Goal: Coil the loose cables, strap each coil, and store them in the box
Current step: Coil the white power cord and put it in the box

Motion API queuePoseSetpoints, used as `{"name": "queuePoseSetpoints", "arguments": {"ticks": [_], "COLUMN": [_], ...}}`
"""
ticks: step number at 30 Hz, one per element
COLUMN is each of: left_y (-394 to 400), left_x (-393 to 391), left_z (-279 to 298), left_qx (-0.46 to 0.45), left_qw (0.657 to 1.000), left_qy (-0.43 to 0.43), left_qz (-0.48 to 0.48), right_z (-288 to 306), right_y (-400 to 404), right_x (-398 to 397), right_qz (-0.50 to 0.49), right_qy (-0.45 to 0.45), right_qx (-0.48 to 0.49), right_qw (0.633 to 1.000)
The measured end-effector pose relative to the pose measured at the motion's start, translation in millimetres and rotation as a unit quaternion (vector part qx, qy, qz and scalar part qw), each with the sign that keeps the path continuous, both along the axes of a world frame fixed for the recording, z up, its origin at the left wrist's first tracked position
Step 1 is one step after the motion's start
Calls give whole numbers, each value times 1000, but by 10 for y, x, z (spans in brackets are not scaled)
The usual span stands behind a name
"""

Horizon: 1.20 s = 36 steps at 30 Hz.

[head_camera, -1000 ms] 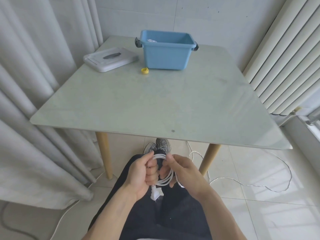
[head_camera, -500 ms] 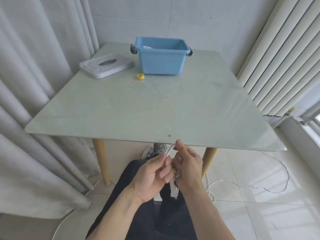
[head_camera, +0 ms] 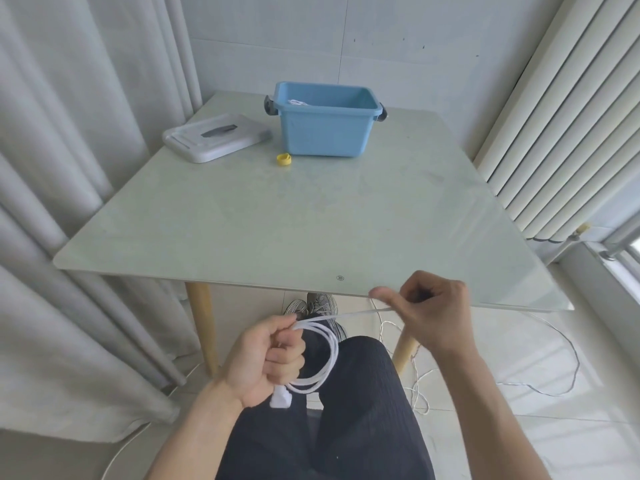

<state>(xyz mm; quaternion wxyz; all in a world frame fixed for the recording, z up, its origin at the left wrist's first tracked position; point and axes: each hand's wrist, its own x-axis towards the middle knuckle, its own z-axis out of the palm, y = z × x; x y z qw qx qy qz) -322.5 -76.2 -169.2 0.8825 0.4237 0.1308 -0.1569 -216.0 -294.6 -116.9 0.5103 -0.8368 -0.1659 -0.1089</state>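
On my far left hung the pale curtain (head_camera: pixel 52 202), and on the table (head_camera: pixel 277 220) just beside it lay the white lid (head_camera: pixel 216 136), flat, with a dark handle slot on top. A small yellow strap roll (head_camera: pixel 284 159) sat on the glass between lid and box, just in front of the blue box (head_camera: pixel 323 128), and I could make out something white and cable-like inside it at the back left corner. Down in front, the left hand (head_camera: pixel 266 362) was curled tight around a white cable coil (head_camera: pixel 320 355), a few loops hanging from the fist, the white plug (head_camera: pixel 280 400) dangling just below it. From that fist one strand ran taut across to the right hand (head_camera: pixel 429 310), which pinched it between thumb and curled fingers, level with the table's near edge. Further right, loose cable (head_camera: pixel 554 389) trailed over the floor tiles, below the vertical blinds (head_camera: pixel 561 116).
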Motion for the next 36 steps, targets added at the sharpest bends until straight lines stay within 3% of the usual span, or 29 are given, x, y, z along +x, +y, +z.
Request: {"name": "queuePoseSetpoints", "arguments": {"ticks": [3, 6, 9, 12, 14, 16, 20, 24, 27, 30, 34, 36], "left_y": [33, 13, 12, 54, 127, 212, 266, 275, 221, 187, 239, 239], "left_x": [9, 33, 38, 41, 53, 52, -9, -39, 16, 81, 86, 87], "left_z": [-20, -53, -115, -158, -183, -220, -234, -216, -237, -272, -344, -361], "left_qx": [-52, -157, -225, -268, -241, -197, -72, 60, -45, -181, -194, -192], "left_qw": [997, 970, 930, 877, 866, 885, 962, 984, 979, 928, 873, 856], "left_qy": [1, 17, 51, 104, 129, 154, 170, 159, 113, 76, 69, 65], "left_qz": [54, 183, 286, 386, 419, 394, 201, 59, 162, 317, 443, 476], "right_z": [16, -45, -241, -500, -611, -652, -640, -649, -680, -747, -894, -922], "right_y": [-73, -107, -117, -140, -177, -208, -210, -281, -278, -262, -293, -251], "right_x": [37, -50, -152, -200, -248, -269, -240, -161, -171, -250, -360, -421], "right_qz": [-55, 46, 130, 78, 52, 4, -134, -204, -156, -25, 138, 169], "right_qy": [6, 81, 153, 177, 188, 209, 186, 160, 195, 298, 365, 350], "right_qx": [20, -17, -140, -308, -321, -225, -93, -42, -87, -164, -311, -330], "right_qw": [998, 995, 970, 932, 927, 952, 969, 965, 964, 940, 867, 860]}}
